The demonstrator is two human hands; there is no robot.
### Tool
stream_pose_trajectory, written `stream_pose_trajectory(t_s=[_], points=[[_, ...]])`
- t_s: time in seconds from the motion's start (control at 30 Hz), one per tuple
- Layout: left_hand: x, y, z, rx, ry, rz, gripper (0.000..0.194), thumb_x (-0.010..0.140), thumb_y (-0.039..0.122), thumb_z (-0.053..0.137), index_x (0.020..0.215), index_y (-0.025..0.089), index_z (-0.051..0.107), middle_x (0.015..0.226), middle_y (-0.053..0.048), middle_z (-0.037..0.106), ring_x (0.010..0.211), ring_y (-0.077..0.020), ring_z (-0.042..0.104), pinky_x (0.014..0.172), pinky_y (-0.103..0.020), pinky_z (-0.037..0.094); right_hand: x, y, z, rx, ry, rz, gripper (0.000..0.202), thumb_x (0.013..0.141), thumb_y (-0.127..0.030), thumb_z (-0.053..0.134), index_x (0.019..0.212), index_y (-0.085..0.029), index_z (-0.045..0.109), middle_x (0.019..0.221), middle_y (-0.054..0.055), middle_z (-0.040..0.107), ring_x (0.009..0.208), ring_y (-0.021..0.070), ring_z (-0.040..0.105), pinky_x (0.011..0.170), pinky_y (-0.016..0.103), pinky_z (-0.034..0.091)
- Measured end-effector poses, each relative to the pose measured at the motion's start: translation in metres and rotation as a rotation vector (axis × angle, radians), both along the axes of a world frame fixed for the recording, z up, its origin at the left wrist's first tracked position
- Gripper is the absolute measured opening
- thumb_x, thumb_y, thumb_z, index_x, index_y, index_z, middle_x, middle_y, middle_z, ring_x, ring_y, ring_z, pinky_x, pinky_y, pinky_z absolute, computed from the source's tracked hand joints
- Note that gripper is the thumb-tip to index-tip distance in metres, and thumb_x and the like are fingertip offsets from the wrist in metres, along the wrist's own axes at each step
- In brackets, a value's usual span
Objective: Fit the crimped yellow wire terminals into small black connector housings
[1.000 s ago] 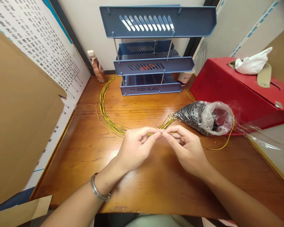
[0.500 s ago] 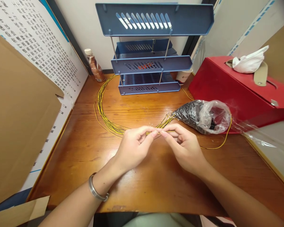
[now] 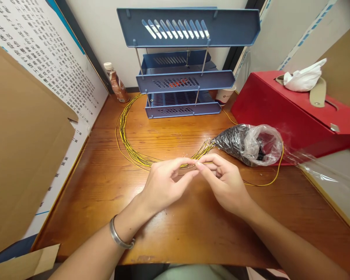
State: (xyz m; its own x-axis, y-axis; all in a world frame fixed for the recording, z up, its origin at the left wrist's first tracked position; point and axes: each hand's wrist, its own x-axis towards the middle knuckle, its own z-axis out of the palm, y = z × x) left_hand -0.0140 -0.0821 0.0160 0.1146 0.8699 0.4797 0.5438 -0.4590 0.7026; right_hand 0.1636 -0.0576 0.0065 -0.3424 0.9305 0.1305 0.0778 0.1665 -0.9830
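Over the middle of the wooden desk (image 3: 175, 233), my left hand (image 3: 163, 186) and my right hand (image 3: 224, 182) meet fingertip to fingertip, both pinching a thin yellow wire (image 3: 262, 184). That wire runs right and loops around a clear plastic bag of small black parts (image 3: 247, 144). A bundle of yellow wires (image 3: 125, 136) curves from behind my hands out to the left and back toward the blue trays. A metal bracelet sits on my left wrist.
A blue three-tier letter tray (image 3: 183, 77) stands at the back, a small brown bottle (image 3: 115, 83) to its left, a paper cup (image 3: 225, 96) to its right. A red box (image 3: 294, 112) with white tissue (image 3: 303, 77) fills the right. Cardboard (image 3: 20, 147) and a printed sheet line the left.
My hands have stayed together on the wire, shifting slightly; the fingertips have worked closer. The view has drifted a little, otherwise nothing has moved.
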Motion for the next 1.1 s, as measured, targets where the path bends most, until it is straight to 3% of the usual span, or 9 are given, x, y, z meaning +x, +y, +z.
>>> stream_pose_trajectory(t_s=[0.23, 0.33, 0.43, 0.53, 0.63, 0.73, 0.87, 0.97, 1.1], points=[[-0.002, 0.000, -0.005, 0.051, -0.014, -0.026, 0.016, 0.091, 0.012, 0.067, 0.104, 0.016, 0.077, 0.081, -0.001, 0.080, 0.054, -0.0071, 0.060, 0.059, -0.018, 0.051, -0.001, 0.000, 0.001, -0.002, 0.038, 0.008, 0.012, 0.096, -0.032, 0.066, 0.095, -0.020, 0.065, 0.087, 0.003, 0.075, 0.070, 0.0097, 0.069, 0.069, 0.017, 0.057], [-0.003, 0.000, -0.007, 0.087, -0.017, -0.045, 0.016, 0.092, 0.011, 0.065, 0.103, 0.015, 0.076, 0.098, -0.005, 0.082, 0.070, -0.0104, 0.073, 0.071, -0.019, 0.057, -0.003, 0.001, 0.003, 0.009, 0.051, -0.002, 0.012, 0.096, -0.031, 0.065, 0.095, -0.020, 0.066, 0.090, 0.004, 0.077, 0.072, 0.0099, 0.071, 0.072, 0.018, 0.059], [-0.002, 0.000, -0.007, 0.097, 0.004, -0.050, 0.016, 0.093, 0.011, 0.064, 0.103, 0.014, 0.076, 0.098, -0.005, 0.082, 0.075, -0.0115, 0.075, 0.070, -0.019, 0.056, -0.003, 0.001, 0.003, 0.010, 0.060, -0.013, 0.011, 0.095, -0.030, 0.066, 0.094, -0.019, 0.067, 0.090, 0.005, 0.077, 0.073, 0.0115, 0.073, 0.074, 0.020, 0.060], [-0.002, -0.001, -0.005, 0.034, -0.013, -0.049, 0.017, 0.096, 0.015, 0.061, 0.105, 0.014, 0.076, 0.092, -0.004, 0.081, 0.063, -0.0089, 0.068, 0.061, -0.019, 0.051, -0.002, 0.000, 0.002, 0.026, 0.053, -0.022, 0.012, 0.095, -0.031, 0.067, 0.095, -0.019, 0.069, 0.092, 0.007, 0.078, 0.075, 0.0145, 0.074, 0.076, 0.025, 0.063], [-0.002, -0.002, -0.002, -0.123, -0.067, -0.060, 0.022, 0.099, 0.022, 0.057, 0.106, 0.014, 0.076, 0.080, -0.003, 0.078, 0.049, -0.0067, 0.050, 0.049, -0.020, 0.040, 0.000, -0.002, -0.001, 0.075, 0.000, -0.050, 0.015, 0.094, -0.034, 0.069, 0.098, -0.020, 0.072, 0.090, 0.008, 0.078, 0.078, 0.0193, 0.075, 0.078, 0.032, 0.064], [-0.002, -0.003, 0.000, -0.269, -0.122, -0.086, 0.027, 0.101, 0.028, 0.054, 0.107, 0.014, 0.077, 0.077, -0.003, 0.075, 0.050, -0.0073, 0.044, 0.048, -0.021, 0.035, 0.002, -0.002, -0.002, 0.124, -0.062, -0.058, 0.016, 0.093, -0.036, 0.069, 0.099, -0.022, 0.074, 0.082, 0.007, 0.077, 0.078, 0.0222, 0.075, 0.078, 0.036, 0.065], [-0.002, -0.003, 0.002, -0.346, -0.138, -0.080, 0.029, 0.100, 0.032, 0.054, 0.106, 0.014, 0.077, 0.076, -0.003, 0.071, 0.053, -0.0082, 0.042, 0.050, -0.022, 0.033, 0.004, -0.001, 0.000, 0.161, -0.097, -0.044, 0.014, 0.095, -0.034, 0.066, 0.095, -0.021, 0.073, 0.081, 0.006, 0.078, 0.081, 0.0224, 0.076, 0.078, 0.036, 0.064], [-0.002, -0.002, 0.002, -0.354, -0.139, -0.069, 0.028, 0.098, 0.032, 0.055, 0.101, 0.014, 0.076, 0.064, 0.001, 0.060, 0.051, -0.0080, 0.036, 0.049, -0.023, 0.030, 0.004, -0.001, 0.000, 0.163, -0.113, -0.038, 0.014, 0.096, -0.033, 0.064, 0.096, -0.020, 0.071, 0.092, 0.008, 0.079, 0.086, 0.0229, 0.077, 0.080, 0.035, 0.064], [-0.002, -0.002, 0.004, -0.354, -0.166, -0.071, 0.024, 0.096, 0.029, 0.057, 0.093, 0.013, 0.075, 0.051, 0.008, 0.033, 0.047, -0.0070, 0.025, 0.047, -0.022, 0.024, 0.002, -0.001, 0.000, 0.157, -0.072, -0.003, 0.011, 0.098, -0.030, 0.062, 0.099, -0.021, 0.068, 0.111, 0.010, 0.078, 0.093, 0.0200, 0.078, 0.084, 0.029, 0.064]])
